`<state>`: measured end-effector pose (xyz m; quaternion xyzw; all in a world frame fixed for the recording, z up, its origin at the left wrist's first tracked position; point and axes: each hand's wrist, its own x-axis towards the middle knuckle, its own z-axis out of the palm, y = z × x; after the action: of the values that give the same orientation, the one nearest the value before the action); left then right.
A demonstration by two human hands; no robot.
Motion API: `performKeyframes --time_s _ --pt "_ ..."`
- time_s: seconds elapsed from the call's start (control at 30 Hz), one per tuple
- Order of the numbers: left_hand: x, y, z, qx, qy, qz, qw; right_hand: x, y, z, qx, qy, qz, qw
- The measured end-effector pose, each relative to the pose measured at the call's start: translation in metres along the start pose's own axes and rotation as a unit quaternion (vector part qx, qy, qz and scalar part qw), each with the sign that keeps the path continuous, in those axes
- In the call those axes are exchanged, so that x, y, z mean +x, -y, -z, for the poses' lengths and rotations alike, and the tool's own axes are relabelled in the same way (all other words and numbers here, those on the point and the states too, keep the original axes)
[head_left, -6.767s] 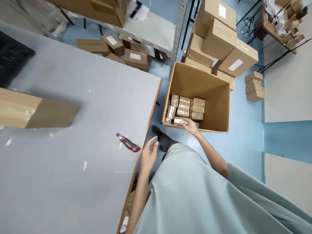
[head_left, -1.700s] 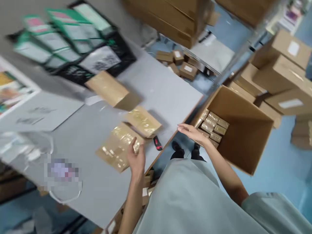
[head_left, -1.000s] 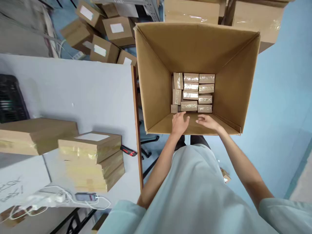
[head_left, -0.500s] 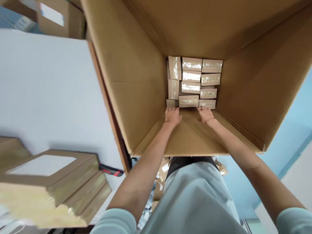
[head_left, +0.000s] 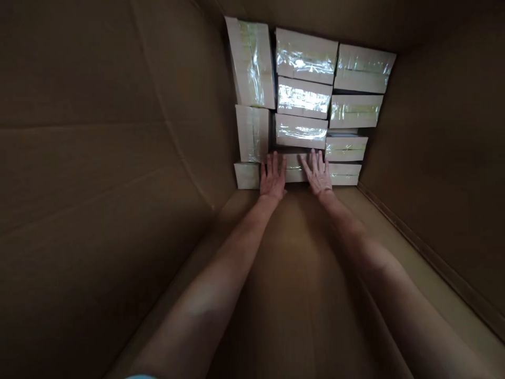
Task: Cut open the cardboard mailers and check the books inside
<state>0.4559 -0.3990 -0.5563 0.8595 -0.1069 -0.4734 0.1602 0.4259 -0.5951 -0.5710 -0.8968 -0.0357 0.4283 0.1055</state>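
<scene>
I look deep into a large cardboard box (head_left: 98,173). At its bottom lie several small taped cardboard packs (head_left: 303,100) packed in rows. Both my arms reach down inside. My left hand (head_left: 273,176) rests with fingers stretched out on the nearest pack (head_left: 294,164) in the front row. My right hand (head_left: 317,173) lies flat beside it on the same pack, fingers apart. Neither hand has closed round anything.
The box's brown walls surround the view on all sides, dim inside. A seam runs along the right wall's foot (head_left: 426,252). A bare strip of cardboard (head_left: 300,273) lies between me and the packs.
My head has dropped into the box, so the table and floor are out of view. Both hands have slid forward from the bare cardboard onto the nearest pack.
</scene>
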Motion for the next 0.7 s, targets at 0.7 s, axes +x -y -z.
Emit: performKeyframes --time_s 0.7 --pt "-0.050 -0.017 0.027 0.050 -0.035 -0.019 0.998 -0.056 0.003 0.032 -0.038 0.017 0.080 0.996"
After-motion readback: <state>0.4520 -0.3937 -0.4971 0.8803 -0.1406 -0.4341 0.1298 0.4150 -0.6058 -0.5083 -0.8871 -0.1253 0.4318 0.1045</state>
